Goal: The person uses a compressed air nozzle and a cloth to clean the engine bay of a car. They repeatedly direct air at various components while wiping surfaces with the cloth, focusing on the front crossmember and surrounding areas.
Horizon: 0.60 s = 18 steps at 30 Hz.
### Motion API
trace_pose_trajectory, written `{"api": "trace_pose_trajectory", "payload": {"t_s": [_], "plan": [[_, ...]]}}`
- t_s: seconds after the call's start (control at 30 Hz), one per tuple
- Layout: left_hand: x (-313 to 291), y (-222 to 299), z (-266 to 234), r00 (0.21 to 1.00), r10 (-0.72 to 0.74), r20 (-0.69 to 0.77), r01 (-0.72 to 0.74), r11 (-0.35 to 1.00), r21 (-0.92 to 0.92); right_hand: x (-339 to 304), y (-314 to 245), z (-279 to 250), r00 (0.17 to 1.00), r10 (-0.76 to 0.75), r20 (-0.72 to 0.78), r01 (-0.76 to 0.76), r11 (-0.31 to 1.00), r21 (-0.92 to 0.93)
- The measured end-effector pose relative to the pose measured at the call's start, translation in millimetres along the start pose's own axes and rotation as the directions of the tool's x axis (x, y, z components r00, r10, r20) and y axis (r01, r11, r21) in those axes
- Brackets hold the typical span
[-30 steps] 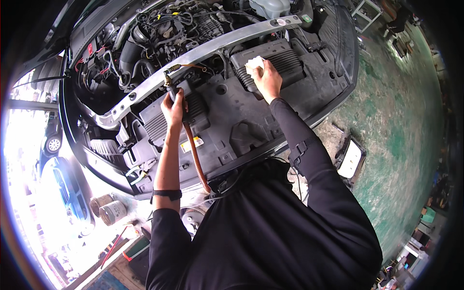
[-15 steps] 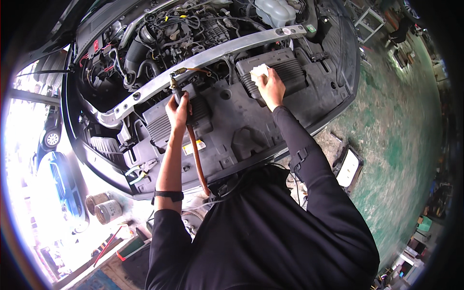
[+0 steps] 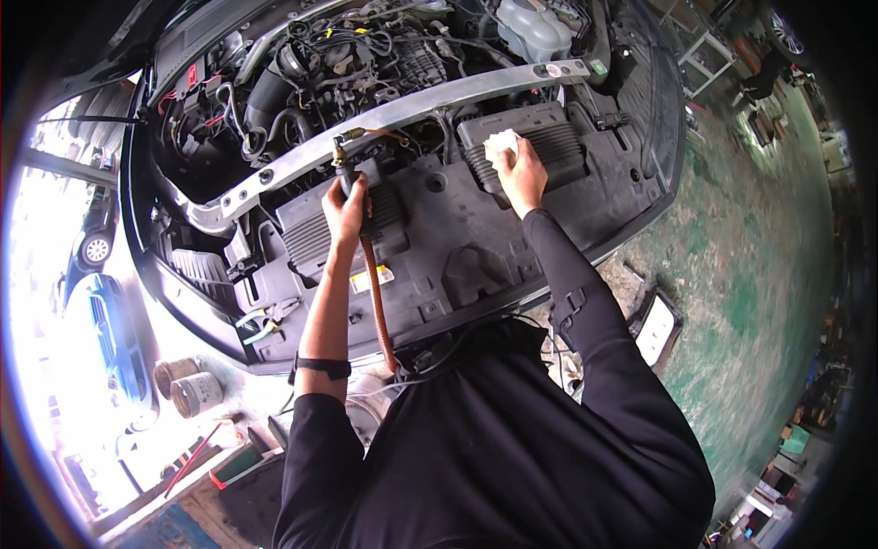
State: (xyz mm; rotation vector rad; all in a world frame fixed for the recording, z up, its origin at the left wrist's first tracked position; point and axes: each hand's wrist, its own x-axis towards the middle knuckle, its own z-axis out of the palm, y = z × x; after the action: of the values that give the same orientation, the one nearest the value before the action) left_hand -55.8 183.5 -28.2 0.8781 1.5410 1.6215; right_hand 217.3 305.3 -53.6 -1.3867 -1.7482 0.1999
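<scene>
My left hand (image 3: pixel 346 209) is closed around the dark grip of an air blow gun (image 3: pixel 340 156) with brass fittings and a thin bent copper-coloured tube. A brown hose (image 3: pixel 378 306) runs from its lower end back toward my body. The gun is held upright over the left black ribbed housing (image 3: pixel 306 229), just in front of the metal crossbar (image 3: pixel 421 106). My right hand (image 3: pixel 523 180) pinches a crumpled white wipe (image 3: pixel 501 143) over the right black ribbed housing (image 3: pixel 561 156). Whether the wipe touches that housing, I cannot tell.
Pliers (image 3: pixel 271 317) lie on the black front cover (image 3: pixel 416 265), at its left. Behind the crossbar are the engine (image 3: pixel 366 69) and a pale fluid reservoir (image 3: pixel 535 32). Two round tins (image 3: pixel 196 393) stand on the floor at left. A white panel (image 3: pixel 657 331) lies at right.
The car has shifted slightly right and down in the picture as the view moved. Both hands keep their grips and nearly the same places over the housings.
</scene>
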Motion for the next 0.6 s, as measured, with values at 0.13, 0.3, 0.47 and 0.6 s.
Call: {"api": "trace_pose_trajectory", "payload": {"t_s": [0.13, 0.3, 0.47, 0.6], "plan": [[0.0, -0.1, 0.2, 1.000, 0.002, -0.002, -0.002, 1.000, -0.004, 0.8, -0.7, -0.2, 1.000, -0.014, -0.008, 0.014, 1.000, 0.008], [-0.4, -0.1, -1.2, 1.000, 0.005, 0.005, -0.005, 1.000, 0.005, -0.6, -0.4, -0.4, 0.999, 0.020, 0.033, -0.019, 1.000, -0.011], [0.5, -0.2, 0.3, 1.000, 0.017, 0.008, -0.017, 1.000, -0.009, 0.1, -0.7, -0.6, 1.000, 0.012, 0.015, -0.011, 1.000, -0.021], [0.1, 0.4, 0.4, 1.000, 0.022, 0.004, -0.022, 1.000, 0.000, 0.2, -1.6, -1.9, 1.000, 0.007, 0.021, -0.006, 1.000, -0.015]]}}
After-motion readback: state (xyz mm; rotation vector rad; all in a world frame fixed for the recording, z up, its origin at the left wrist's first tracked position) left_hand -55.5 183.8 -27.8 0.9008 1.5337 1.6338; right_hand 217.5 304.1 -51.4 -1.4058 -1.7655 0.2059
